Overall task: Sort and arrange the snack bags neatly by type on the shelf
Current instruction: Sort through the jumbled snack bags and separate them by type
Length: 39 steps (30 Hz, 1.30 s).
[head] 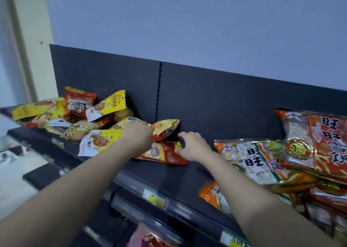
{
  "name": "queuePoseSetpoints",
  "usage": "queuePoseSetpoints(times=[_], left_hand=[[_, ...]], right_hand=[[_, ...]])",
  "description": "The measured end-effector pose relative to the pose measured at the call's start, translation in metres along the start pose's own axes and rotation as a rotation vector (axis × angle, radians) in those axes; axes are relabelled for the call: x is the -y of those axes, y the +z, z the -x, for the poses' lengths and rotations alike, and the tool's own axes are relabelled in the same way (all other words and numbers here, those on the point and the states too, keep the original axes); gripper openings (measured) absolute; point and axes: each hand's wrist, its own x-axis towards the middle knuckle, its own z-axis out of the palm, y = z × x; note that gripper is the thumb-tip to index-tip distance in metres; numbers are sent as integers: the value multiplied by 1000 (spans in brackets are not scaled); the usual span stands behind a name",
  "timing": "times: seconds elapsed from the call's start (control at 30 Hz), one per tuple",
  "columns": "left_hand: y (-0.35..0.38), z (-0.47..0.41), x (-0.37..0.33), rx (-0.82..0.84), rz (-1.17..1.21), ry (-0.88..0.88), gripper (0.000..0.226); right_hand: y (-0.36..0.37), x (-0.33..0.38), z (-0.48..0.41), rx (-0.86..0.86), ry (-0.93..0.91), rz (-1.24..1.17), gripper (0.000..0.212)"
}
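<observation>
A loose heap of small yellow and red snack bags (75, 113) lies at the left of the dark shelf (169, 173). My left hand (138, 136) is closed on a yellow-orange bag (165, 128) at the heap's right end. Under it lies a red bag (161, 153); my right hand (193, 145) touches its right edge, fingers spread and holding nothing. Large red and green rice-cracker bags (281, 156) are piled at the right of the shelf.
A dark back panel (206, 100) rises behind the shelf, with a pale wall above. Price tags (155, 198) sit on the shelf's front rail. A pink package (148, 237) shows on the shelf below. Bare shelf lies between the two piles.
</observation>
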Motion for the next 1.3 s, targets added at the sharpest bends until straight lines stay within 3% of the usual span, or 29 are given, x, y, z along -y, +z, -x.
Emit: queuePoseSetpoints(times=[0.33,0.53,0.7,0.83,0.97,1.1,1.23,1.3], left_hand=[[74,-13,104,212,36,-18,42],[118,-31,140,333,61,-15,83],[148,-51,162,441,148,-5,107],[160,-66,173,509,157,49,109],[160,-82,179,553,185,59,110],[164,-96,192,547,326,15,124],[164,-108,210,443,516,-57,151],[160,-113,218,356,693,-125,134]], right_hand=[[76,69,-71,113,48,-57,60],[103,95,-109,135,30,-98,71],[117,109,-145,103,-20,-183,55],[119,119,-177,85,-26,-229,50],[122,137,-198,30,-13,-248,59],[124,144,-215,-95,41,-516,64],[106,143,-228,-172,68,-864,39],[93,144,-232,-158,63,-992,34]])
